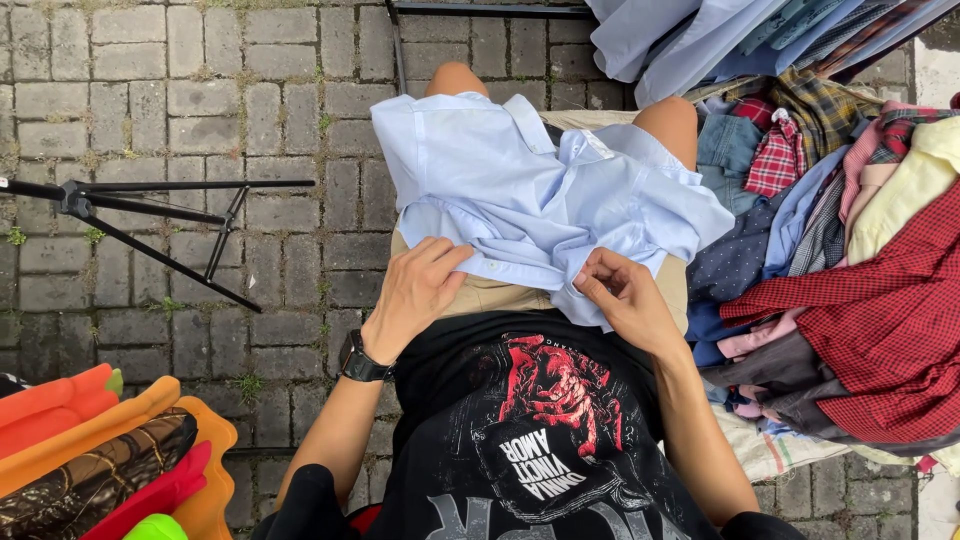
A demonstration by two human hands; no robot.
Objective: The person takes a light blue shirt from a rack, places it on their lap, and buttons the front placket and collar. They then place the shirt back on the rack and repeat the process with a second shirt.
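Note:
A light blue shirt (530, 190) lies spread over my lap, its collar toward my knees. My left hand (412, 292) pinches the shirt's near edge on the left side; a black watch sits on that wrist. My right hand (625, 300) grips the near edge of the shirt on the right, fingers curled around the fabric. I sit in beige shorts (495, 297) and a black printed T-shirt (540, 420).
A heap of checked and plain shirts (850, 270) rises at my right. More folded light shirts (720, 35) hang at the top right. A black folding stand (150, 215) lies on the brick paving at left. Orange and red items (100, 450) sit bottom left.

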